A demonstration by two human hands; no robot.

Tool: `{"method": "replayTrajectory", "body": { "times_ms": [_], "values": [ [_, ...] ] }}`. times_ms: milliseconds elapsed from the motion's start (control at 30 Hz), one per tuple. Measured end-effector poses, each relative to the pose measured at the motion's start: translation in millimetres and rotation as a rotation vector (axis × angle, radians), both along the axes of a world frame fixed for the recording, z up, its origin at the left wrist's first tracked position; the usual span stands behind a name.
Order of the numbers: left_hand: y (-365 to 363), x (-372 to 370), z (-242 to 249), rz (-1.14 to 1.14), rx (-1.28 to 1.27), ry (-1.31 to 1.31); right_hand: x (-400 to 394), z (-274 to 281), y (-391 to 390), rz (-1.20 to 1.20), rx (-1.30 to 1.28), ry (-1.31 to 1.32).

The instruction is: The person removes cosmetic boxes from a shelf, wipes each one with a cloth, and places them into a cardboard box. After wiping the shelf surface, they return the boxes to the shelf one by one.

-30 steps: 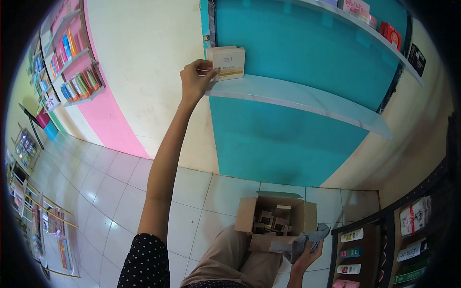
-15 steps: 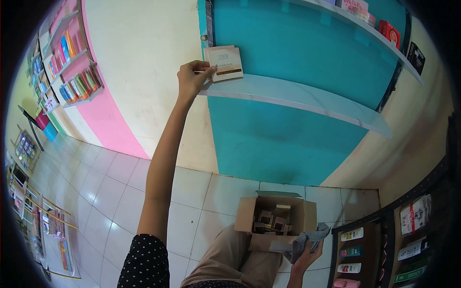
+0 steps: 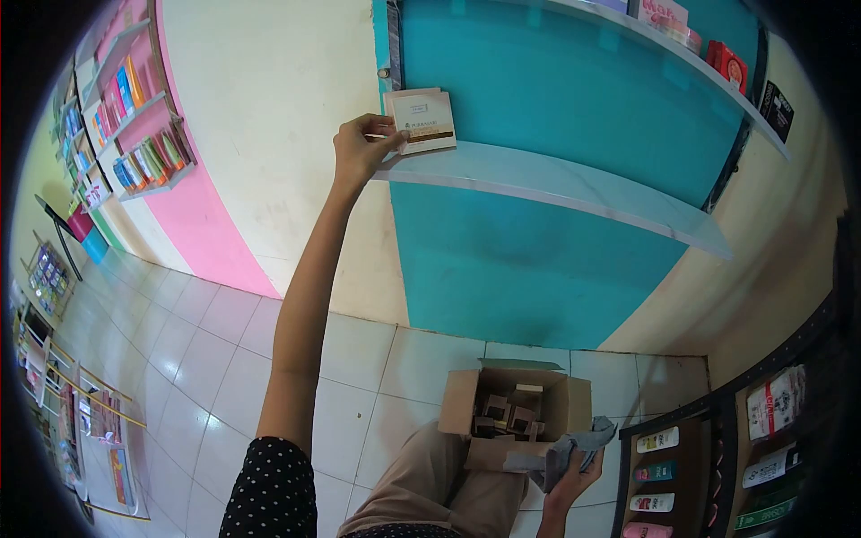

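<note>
My left hand (image 3: 366, 148) pinches the left edge of a cream product box (image 3: 426, 117) with a dark band, which stands upright at the left end of the marbled white shelf (image 3: 556, 186). Behind it shows the edge of another, similar box. Down by my lap, my right hand (image 3: 578, 480) is closed around a grey cloth (image 3: 578, 446). The cloth lies against the front flap of an open cardboard box (image 3: 578, 402), and several small brown boxes (image 3: 511, 414) lie inside that carton.
An upper shelf (image 3: 619, 27) carries a red box (image 3: 726, 65) and pink items. At lower right, a dark rack (image 3: 677, 466) holds bottles and packs. Stocked wall shelves (image 3: 143, 125) hang at left, above a tiled floor (image 3: 233, 377) with a wire display stand (image 3: 99, 448).
The cream box and my left hand sit very slightly lower and to the right in view. My right hand and the cloth look unchanged.
</note>
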State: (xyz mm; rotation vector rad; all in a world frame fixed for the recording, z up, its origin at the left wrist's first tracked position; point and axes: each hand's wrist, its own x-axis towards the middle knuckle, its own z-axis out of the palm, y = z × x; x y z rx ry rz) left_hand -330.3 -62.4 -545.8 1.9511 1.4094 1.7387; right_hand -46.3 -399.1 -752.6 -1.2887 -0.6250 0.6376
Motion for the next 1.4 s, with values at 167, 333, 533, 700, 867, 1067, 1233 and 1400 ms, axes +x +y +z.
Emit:
{"method": "replayTrajectory", "body": {
  "times_ms": [167, 333, 533, 700, 867, 1067, 1233, 1400],
  "values": [
    [-1.9, 0.4, 0.4, 0.01, 0.002, 0.02, 1.0, -3.3, 0.3, -0.007, -0.012, -0.02],
    [-2.9, 2.2, 0.5, 0.027, -0.011, -0.007, -0.6, -0.4, 0.7, -0.016, -0.015, -0.03],
    [-35.5, -27.3, -18.9, 0.37, 0.276, 0.023, 7.9, -13.8, -4.8, -0.059, -0.03, -0.071],
    [-122.9, 18.1, -151.5, 0.356, 0.257, -0.206, 37.5, -30.0, -16.8, 0.32, 0.336, 0.658],
    [-186.3, 124.4, -310.2, -0.351, -0.511, 0.083, 56.3, -68.0, -10.4, 1.0, 0.553, 1.427],
    [-174.1, 208.5, -415.0, -0.63, -0.813, 0.767, 39.4, -70.0, -20.7, 0.5, 0.479, 1.471],
    [-155.2, 249.0, -468.9, -0.67, -0.712, 1.216, 53.0, -105.1, -29.9, 0.321, 0.304, 1.236],
    [-156.9, 252.3, -507.4, -0.634, -0.52, 1.194, 46.5, -146.6, -35.3, 0.08, -0.064, 0.727]
  ]
}}
